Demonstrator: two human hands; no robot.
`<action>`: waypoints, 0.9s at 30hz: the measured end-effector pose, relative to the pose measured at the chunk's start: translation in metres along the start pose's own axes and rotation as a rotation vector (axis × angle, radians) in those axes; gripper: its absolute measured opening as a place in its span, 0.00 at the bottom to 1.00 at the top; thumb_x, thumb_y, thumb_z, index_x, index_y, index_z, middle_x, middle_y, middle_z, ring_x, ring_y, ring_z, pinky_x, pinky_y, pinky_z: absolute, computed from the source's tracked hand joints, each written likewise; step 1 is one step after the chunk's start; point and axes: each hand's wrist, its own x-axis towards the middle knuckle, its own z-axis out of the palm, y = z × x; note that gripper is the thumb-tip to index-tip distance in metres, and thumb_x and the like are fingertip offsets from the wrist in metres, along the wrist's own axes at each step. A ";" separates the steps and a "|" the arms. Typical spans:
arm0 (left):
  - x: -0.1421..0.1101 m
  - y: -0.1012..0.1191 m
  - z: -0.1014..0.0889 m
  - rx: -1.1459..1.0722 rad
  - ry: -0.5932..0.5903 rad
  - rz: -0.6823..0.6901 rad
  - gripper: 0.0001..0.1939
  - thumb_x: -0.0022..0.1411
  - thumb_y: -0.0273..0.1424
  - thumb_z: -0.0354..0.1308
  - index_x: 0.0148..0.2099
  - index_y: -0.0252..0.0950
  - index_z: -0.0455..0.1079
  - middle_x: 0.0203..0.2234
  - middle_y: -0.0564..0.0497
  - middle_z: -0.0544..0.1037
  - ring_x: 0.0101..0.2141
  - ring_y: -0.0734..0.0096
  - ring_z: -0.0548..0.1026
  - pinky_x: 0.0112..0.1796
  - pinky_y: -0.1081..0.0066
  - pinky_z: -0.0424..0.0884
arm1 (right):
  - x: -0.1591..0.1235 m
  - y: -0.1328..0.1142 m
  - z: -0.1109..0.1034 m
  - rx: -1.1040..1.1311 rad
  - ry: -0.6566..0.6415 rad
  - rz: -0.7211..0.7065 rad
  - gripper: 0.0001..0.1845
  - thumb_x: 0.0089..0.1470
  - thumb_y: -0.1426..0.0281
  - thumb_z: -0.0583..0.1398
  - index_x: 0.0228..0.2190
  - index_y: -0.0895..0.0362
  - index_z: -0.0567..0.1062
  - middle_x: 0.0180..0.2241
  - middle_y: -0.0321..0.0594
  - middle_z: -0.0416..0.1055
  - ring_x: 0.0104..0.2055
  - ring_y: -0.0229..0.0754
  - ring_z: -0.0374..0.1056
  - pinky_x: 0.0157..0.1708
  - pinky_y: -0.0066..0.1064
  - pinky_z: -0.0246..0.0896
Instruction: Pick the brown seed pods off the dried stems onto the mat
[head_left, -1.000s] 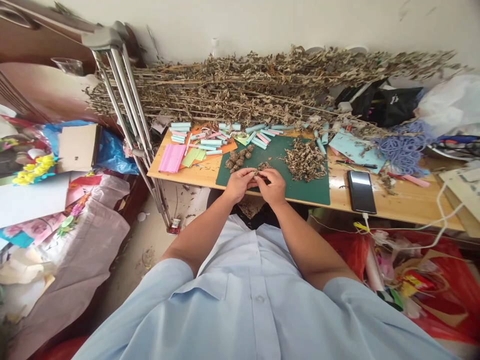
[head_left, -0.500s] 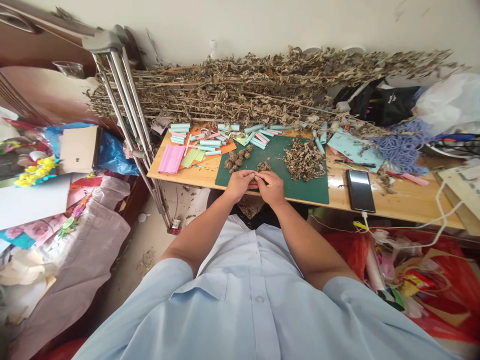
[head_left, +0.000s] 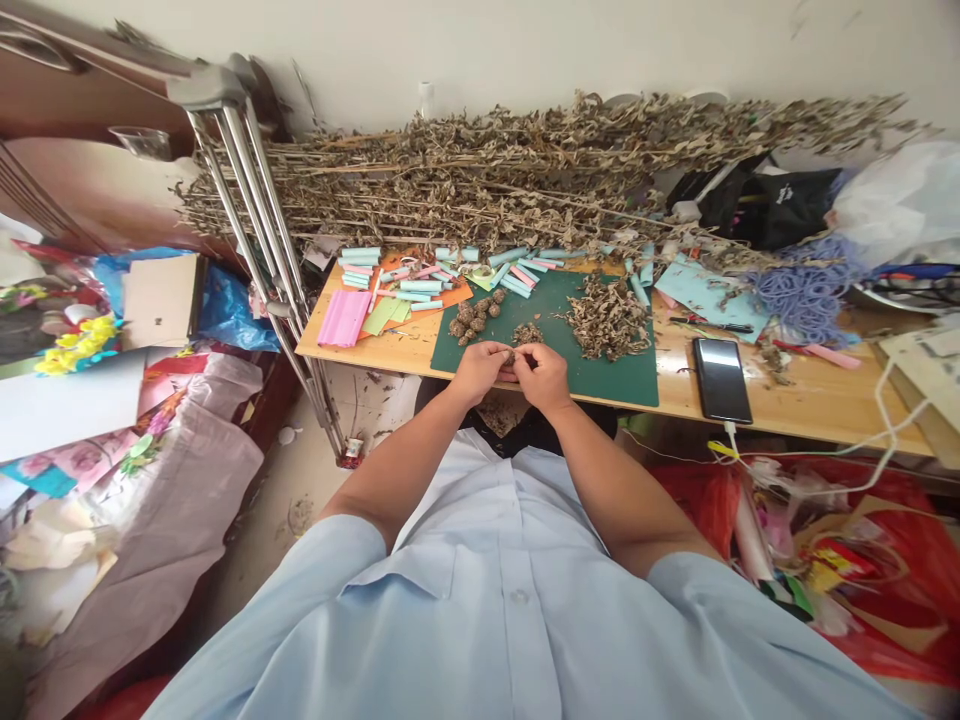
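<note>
My left hand (head_left: 481,370) and my right hand (head_left: 543,374) meet at the front edge of a green cutting mat (head_left: 600,384). Their fingertips pinch a small clump of dried leaf (head_left: 511,357), mostly hidden between them. Just beyond the fingers lies a little heap of leaf bits (head_left: 527,333). Several brown leaf balls (head_left: 474,318) are gathered on the mat's left part. To the right sits a larger pile of dried, crumpled leaves (head_left: 609,318).
Rolled blue and pink papers (head_left: 421,287) line the table's back left. Long dried plant stalks (head_left: 465,190) stretch behind. A metal crutch (head_left: 259,200) leans at the left. A phone (head_left: 721,380) with a cable lies right, near purple cord (head_left: 810,285).
Both hands stay in nearly the same place, with the fingers shifted slightly. A bit more of the dark clump shows between the fingertips now.
</note>
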 end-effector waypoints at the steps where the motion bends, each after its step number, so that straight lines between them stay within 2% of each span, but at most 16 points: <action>1: 0.000 0.001 0.000 -0.006 -0.013 -0.001 0.03 0.61 0.26 0.62 0.37 0.30 0.75 0.27 0.49 0.80 0.28 0.71 0.79 0.39 0.65 0.80 | 0.001 0.000 -0.001 0.026 -0.006 0.032 0.07 0.58 0.68 0.59 0.33 0.54 0.79 0.32 0.40 0.79 0.33 0.43 0.73 0.38 0.36 0.71; 6: -0.001 0.003 -0.001 -0.011 -0.052 0.007 0.05 0.62 0.27 0.63 0.39 0.29 0.75 0.27 0.48 0.80 0.26 0.74 0.79 0.37 0.67 0.80 | 0.004 -0.002 -0.003 0.079 0.013 0.096 0.09 0.61 0.66 0.60 0.36 0.54 0.81 0.33 0.40 0.80 0.34 0.44 0.75 0.39 0.37 0.72; 14: 0.002 -0.001 -0.004 -0.024 -0.069 0.046 0.07 0.63 0.28 0.61 0.40 0.29 0.76 0.30 0.47 0.81 0.30 0.70 0.80 0.39 0.66 0.80 | 0.004 -0.001 -0.001 0.099 -0.033 -0.106 0.11 0.64 0.67 0.58 0.41 0.53 0.82 0.41 0.42 0.81 0.44 0.45 0.76 0.49 0.40 0.72; 23: 0.004 -0.005 -0.007 -0.044 -0.089 0.057 0.06 0.62 0.26 0.60 0.40 0.29 0.77 0.30 0.48 0.81 0.32 0.69 0.80 0.44 0.62 0.79 | 0.002 0.000 0.002 -0.037 -0.007 -0.124 0.11 0.63 0.67 0.59 0.38 0.53 0.82 0.39 0.45 0.81 0.42 0.48 0.76 0.47 0.43 0.72; 27: 0.005 -0.008 -0.003 0.049 0.002 0.087 0.05 0.61 0.26 0.61 0.38 0.31 0.78 0.30 0.49 0.81 0.32 0.70 0.79 0.43 0.64 0.79 | 0.000 -0.002 0.003 -0.083 0.014 -0.128 0.10 0.61 0.69 0.59 0.35 0.54 0.82 0.36 0.45 0.81 0.39 0.48 0.76 0.45 0.42 0.72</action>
